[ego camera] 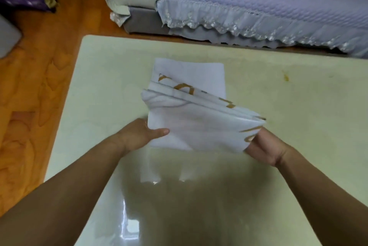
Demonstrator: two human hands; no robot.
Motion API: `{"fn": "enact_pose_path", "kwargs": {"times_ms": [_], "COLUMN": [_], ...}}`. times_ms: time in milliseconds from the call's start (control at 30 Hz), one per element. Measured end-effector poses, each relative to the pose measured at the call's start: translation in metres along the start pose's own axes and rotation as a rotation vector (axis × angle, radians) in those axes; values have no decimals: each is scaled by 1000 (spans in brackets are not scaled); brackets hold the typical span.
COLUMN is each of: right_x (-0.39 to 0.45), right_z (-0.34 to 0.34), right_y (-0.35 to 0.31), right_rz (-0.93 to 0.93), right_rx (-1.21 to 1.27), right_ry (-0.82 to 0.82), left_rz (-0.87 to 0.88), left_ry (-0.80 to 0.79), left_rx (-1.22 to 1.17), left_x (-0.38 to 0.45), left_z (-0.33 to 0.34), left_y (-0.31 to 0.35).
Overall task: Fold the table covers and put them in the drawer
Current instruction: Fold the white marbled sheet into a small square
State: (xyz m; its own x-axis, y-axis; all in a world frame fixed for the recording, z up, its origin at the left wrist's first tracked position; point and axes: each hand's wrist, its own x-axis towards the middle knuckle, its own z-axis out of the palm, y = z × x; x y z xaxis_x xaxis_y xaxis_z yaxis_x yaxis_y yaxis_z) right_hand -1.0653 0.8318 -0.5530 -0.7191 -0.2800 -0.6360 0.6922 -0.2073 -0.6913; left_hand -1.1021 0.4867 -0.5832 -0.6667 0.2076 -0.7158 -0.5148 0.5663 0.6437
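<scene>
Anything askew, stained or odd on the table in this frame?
Two things. The folded table cover is uneven: its layers fan out along the upper right edge instead of lining up. A small yellowish stain marks the table to the right of the cloth. Nothing looks spilled or torn.

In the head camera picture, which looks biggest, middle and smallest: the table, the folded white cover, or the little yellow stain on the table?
Largest to smallest, as they look in the head view:
1. table
2. folded white cover, held by the left hand and right hand
3. yellow stain
No close calls here.
</scene>
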Motion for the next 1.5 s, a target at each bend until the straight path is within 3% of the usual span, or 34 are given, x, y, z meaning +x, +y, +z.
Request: {"fn": "enact_pose_path", "kwargs": {"times_ms": [67,133,233,467,600,667,767,867,967,1100,1267,1500], "right_x": [0,-3,-5,14,7,4,14,20,15,18,20,17], "right_z": [0,-6,-6,-7,-17,-18,-26,-32,-34,-40,-41,-41], "right_y": [13,29,35,38,44,41,50,66,74,78,81,71], "right_rz": [-11,-59,-173,-338,-790,-1003,-1116,-1096,-1052,-1013,-949,-930], "right_rx": [154,-49,-636,-971,-1374,-1474,-1819,-2056,-2075,-2009,-1902,-1809], "right_ry": [26,78,76,142,119,31,-102,-190,-185,-210,-143,-83], "left_rz": [-7,1,2,18,154,358,867,1002,884,815,895,1084], "left_ry": [27,63,100,140,44,-46,-44,-33,-20,-46,15,101], "left_rx": [-114,-146,-145,-106,17,251,835,1284,1489,1325,1098,1004], "left_x": [1,2,2,-12,-26,-37,-29,-27,-25,-17,-8,4], "left_z": [1,3,5,7,-2,-12,-17,-4,-1,-1,4,-7], "left_y": [-2,-5,-7,-7,-20,-21,-37,-43,-48,-65,-81,-81]}}
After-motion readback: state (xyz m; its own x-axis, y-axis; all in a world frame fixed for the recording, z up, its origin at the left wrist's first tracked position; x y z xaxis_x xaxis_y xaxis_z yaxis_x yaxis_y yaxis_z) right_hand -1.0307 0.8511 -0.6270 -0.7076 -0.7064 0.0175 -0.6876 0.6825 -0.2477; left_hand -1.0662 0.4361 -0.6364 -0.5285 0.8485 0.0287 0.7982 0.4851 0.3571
